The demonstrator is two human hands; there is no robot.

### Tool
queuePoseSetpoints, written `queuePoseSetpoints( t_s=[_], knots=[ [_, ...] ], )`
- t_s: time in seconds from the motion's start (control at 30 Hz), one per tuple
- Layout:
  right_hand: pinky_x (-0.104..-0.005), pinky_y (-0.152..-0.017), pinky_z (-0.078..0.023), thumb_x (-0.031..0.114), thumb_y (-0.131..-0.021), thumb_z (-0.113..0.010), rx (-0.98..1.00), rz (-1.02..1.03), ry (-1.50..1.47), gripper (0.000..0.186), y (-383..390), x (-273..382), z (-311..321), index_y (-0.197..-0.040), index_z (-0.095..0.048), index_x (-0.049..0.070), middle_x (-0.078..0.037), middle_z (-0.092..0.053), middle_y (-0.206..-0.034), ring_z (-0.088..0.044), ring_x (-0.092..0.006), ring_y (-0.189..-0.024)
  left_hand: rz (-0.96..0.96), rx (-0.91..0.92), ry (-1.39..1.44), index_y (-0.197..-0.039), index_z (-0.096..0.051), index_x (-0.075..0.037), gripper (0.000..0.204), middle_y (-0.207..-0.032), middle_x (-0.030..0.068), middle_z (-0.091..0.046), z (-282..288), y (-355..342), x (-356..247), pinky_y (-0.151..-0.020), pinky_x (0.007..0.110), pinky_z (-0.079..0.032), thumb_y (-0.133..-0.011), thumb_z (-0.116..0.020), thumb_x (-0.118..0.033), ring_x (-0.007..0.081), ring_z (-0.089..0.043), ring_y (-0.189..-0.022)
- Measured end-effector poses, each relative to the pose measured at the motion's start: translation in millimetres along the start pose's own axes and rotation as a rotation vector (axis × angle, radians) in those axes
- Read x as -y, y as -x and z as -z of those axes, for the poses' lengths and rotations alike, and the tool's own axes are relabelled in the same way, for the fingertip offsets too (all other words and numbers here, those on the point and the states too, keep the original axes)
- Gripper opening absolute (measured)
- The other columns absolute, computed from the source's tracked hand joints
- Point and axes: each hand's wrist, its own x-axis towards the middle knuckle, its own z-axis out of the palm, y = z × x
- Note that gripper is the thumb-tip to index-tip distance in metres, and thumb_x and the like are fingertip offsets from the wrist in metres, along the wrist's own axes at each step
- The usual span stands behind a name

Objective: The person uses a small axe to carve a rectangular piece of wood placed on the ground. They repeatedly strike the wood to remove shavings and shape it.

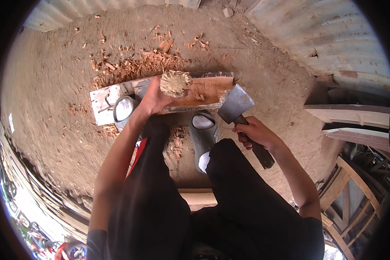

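Note:
My left hand [157, 99] is closed round an upright piece of wood [175, 83], whose pale, rough-hacked end faces up. That piece is held over a long wooden block [214, 86] on the ground; whether the two touch is hidden. My right hand [258, 133] grips a hatchet [237, 104] by its dark wooden handle, just below the head. The broad grey blade points up and away from me, off the right end of the block. My shoes, a left one [125, 108] and a right one [203, 136], stand at the block's near side.
Reddish wood shavings [138, 63] lie heaped beyond the block, with more between my feet. Corrugated metal sheets [325, 39] bound the dirt ground at the upper right. Stacked boards [355, 115] and a wooden frame [349, 195] stand to the right. Motorbikes [73, 251] show at lower left.

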Motion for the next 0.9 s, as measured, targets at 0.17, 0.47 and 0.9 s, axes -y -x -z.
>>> queuePoseSetpoints(
  t_s=[0.17,0.47,0.9],
  knots=[
    [-0.0306,-0.043,-0.039,0.017,-0.092,-0.064,0.010,-0.020,-0.060,0.020,3,-9,0,-0.084,-0.048,0.007,-0.003,-0.049,-0.062,-0.046,-0.0120,-0.046,0.032,0.065,-0.623,-0.119,-0.065,-0.002,0.051,-0.108,0.0098,-0.074,-7,-4,-18,-0.091,0.035,-0.057,-0.089,-0.077,-0.042,0.0206,-0.070,-0.099],
    [-0.0284,-0.041,-0.037,0.017,-0.093,-0.064,-0.093,0.016,-0.109,0.021,26,-18,-4,-0.082,-0.050,0.008,-0.002,-0.049,-0.060,-0.045,-0.0111,-0.044,-0.059,-0.011,-0.806,-0.119,-0.065,-0.003,0.064,-0.112,0.0138,-0.071,-68,-11,-38,-0.099,0.038,-0.050,-0.089,-0.069,-0.059,0.0261,-0.066,-0.106],
    [-0.0274,-0.043,-0.038,0.027,-0.096,-0.064,-0.107,0.170,-0.184,0.026,56,0,-23,-0.085,-0.051,0.008,-0.002,-0.048,-0.061,-0.044,-0.0106,-0.043,-0.236,0.009,-0.727,-0.114,-0.064,-0.004,0.038,-0.104,0.0083,-0.069,-76,-51,27,-0.086,0.037,-0.051,-0.091,-0.072,-0.034,0.0200,-0.063,-0.096]
  ],
)
